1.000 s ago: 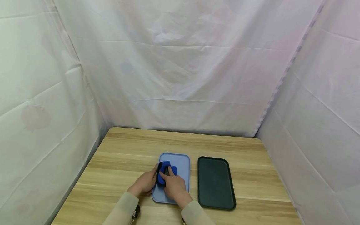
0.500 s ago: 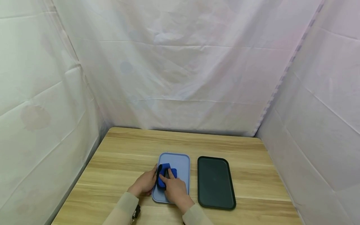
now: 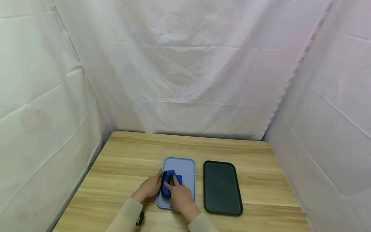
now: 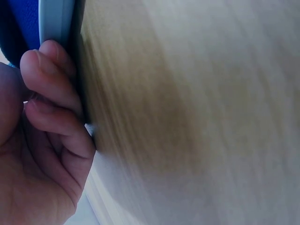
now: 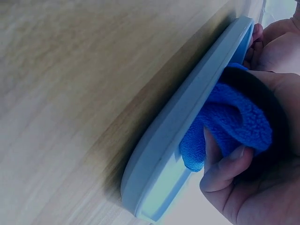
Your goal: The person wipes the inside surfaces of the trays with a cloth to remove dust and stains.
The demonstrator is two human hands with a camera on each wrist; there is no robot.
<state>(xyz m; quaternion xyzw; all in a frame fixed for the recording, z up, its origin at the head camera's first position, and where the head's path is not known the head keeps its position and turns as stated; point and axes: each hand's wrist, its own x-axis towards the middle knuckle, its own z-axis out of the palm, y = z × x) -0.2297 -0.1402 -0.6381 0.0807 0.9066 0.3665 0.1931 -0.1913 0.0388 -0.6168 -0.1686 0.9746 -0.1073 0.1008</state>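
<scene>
A light blue tray (image 3: 187, 170) lies on the wooden table, its short side towards me. My left hand (image 3: 150, 188) grips its left rim; curled fingers (image 4: 56, 77) meet the tray's edge (image 4: 57, 21) in the left wrist view. On the tray's left half my right hand (image 3: 181, 196) holds a bunched blue fleece cloth (image 3: 169, 174) with black trim against the surface. Two fingers extend over the cloth in the head view. In the right wrist view, bent fingers (image 5: 229, 168) clasp the folded blue cloth (image 5: 234, 117). The palm side under the cloth is partly hidden.
A dark green tray (image 3: 222, 188) lies just right of the light blue one, a narrow strip of table between them. The wooden table (image 3: 130, 154) reaches white fabric walls (image 3: 185, 71) at the back and both sides.
My right hand and the blue cloth have slid slightly towards me along the light blue tray. The left hand stays at the tray's left rim.
</scene>
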